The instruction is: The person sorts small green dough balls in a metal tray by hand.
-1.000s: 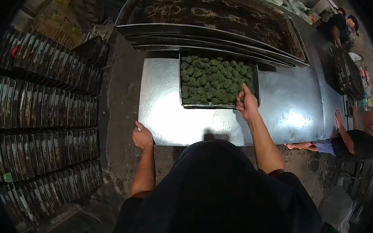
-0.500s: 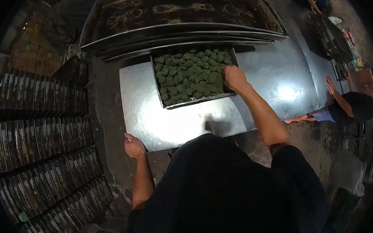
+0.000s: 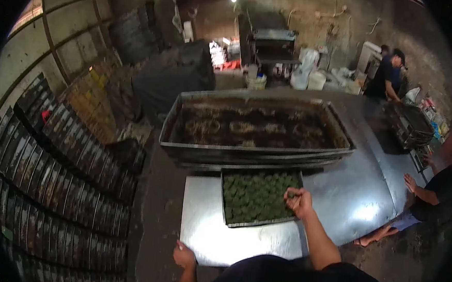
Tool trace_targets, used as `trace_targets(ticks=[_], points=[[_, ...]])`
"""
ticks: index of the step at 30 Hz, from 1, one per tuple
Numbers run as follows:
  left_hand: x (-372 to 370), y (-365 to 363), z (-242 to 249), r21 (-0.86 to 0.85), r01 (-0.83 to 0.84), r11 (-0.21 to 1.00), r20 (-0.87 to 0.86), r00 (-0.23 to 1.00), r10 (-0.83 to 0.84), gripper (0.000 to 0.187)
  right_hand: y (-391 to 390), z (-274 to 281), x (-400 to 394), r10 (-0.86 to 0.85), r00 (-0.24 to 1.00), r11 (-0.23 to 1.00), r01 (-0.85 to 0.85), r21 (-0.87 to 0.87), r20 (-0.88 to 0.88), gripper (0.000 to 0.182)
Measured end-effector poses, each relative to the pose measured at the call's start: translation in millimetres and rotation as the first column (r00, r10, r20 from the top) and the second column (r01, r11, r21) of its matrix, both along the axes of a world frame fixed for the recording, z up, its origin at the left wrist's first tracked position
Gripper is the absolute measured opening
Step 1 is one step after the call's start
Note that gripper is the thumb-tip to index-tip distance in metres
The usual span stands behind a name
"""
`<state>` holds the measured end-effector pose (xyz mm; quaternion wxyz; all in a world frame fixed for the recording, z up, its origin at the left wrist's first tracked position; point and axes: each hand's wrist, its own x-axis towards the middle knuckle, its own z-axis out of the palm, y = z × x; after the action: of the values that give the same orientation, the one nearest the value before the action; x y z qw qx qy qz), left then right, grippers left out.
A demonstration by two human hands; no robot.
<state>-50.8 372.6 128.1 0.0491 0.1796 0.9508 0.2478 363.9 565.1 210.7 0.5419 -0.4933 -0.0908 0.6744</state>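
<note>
The right hand (image 3: 300,201) hangs over the near right corner of a shallow metal tray (image 3: 258,223), its grip curled narrow around what looks like one of the green lumps (image 3: 256,196) that fill the tray; the fingers hide most of the lump, so how firmly it is held cannot be told. The rest of the lumps lie packed side by side just left of and beyond that grip, covering the tray floor. The tray rests on a shiny metal tabletop (image 3: 240,242), which spreads toward the person from under the grip and on to the right. The left hand (image 3: 184,256) sits well to the left and nearer the body, resting on the near left corner of the tabletop, its grip loosely closed with nothing visible in it. Beyond the tray, a stack of large dark pans (image 3: 257,130) stands with its near edge touching or overhanging the tray's far rim. Far to the right of the right grip, a seated person (image 3: 432,192) lays a hand on the metal surface, and another person (image 3: 388,76) stands at the back.
</note>
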Motion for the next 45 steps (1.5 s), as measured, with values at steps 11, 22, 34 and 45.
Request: trace_targets(ticks=[11,22,34,45], points=[[-1.3,3.0,0.6,-0.065,-0.011,0.998,0.016,1.0,0.012,0.055,-28.1,44.6,-59.4,0.174,0.754,0.962,-0.269,0.056,0.633,0.047],[6.2,0.3,17.4,-0.005,0.029,1.0,0.033,0.999,-0.028,0.058,-39.0,55.4,-48.7,0.213,0.955,0.977,-0.208,-0.046,0.206,0.05],[10.9,1.8,28.2,-0.005,0.042,0.999,0.045,0.998,-0.042,0.058,-33.0,39.3,-41.6,-0.014,1.0,0.992,0.013,-0.127,-0.006,0.038],[7.9,-0.1,23.0,0.004,0.046,0.999,0.038,0.998,-0.046,0.057,-45.8,73.4,-48.7,0.156,0.971,0.985,-0.167,0.044,0.183,0.031]])
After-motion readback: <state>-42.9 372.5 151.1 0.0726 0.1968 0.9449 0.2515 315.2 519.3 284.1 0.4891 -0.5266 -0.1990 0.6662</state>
